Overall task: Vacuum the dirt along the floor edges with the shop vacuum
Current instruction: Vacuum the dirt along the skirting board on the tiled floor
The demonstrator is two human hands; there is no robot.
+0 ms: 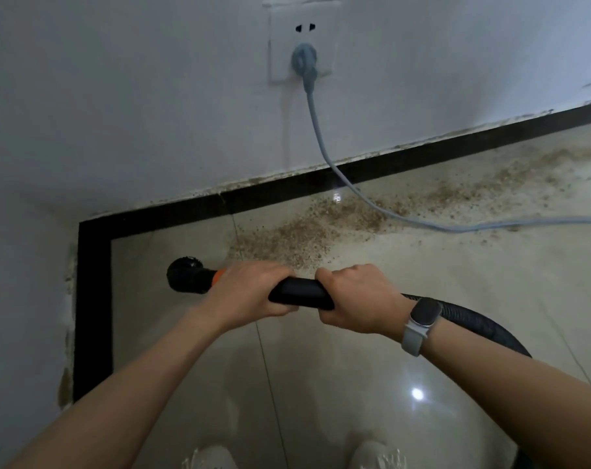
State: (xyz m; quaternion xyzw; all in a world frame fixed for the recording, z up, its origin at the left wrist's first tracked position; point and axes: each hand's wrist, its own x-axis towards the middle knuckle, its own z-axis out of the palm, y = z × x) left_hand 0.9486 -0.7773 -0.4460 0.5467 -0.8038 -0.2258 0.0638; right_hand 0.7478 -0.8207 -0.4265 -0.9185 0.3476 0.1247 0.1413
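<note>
Hands are doing the steering here, right hand (358, 301) and left hand (250, 289) both wrapping fingers around the black wand (301, 292), probably keeping its nozzle (185, 274) low near the corner while dirt (297, 238) is sitting beyond along the baseboard (287, 191).

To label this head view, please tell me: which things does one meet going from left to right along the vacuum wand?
Round black nozzle → orange collar → left hand → black wand → right hand → watch → ribbed black hose.
</note>
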